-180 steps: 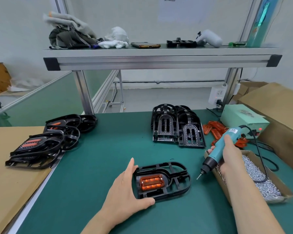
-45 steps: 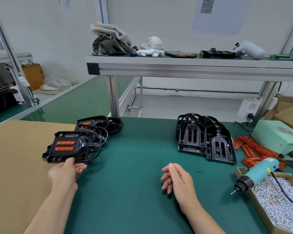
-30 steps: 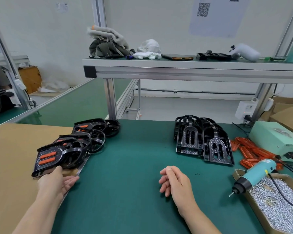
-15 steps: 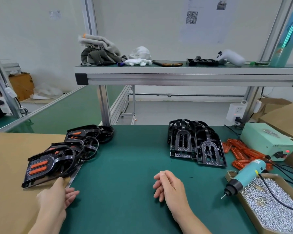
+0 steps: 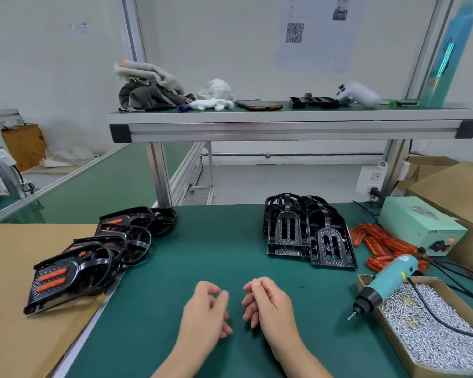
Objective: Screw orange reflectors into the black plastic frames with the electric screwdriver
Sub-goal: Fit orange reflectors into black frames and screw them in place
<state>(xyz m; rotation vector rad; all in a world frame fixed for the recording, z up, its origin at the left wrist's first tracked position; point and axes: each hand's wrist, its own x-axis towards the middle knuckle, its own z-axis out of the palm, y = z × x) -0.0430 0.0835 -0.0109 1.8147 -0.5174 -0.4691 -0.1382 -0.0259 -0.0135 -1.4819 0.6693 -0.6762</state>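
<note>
Left hand (image 5: 205,312) has come back from the finished stack (image 5: 74,271) on the left and sits beside my right hand (image 5: 268,304) on the near mat. Both are loosely curled and hold nothing. I judge one unit done. Bare black frames (image 5: 309,236) wait farther off to the right, with the orange reflectors (image 5: 380,246) and the electric screwdriver (image 5: 388,282) further right.

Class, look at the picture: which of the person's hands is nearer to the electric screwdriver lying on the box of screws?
Right. The right hand is to the left of the electric screwdriver, not touching it. The left hand is farther left, beyond the right hand.
</note>
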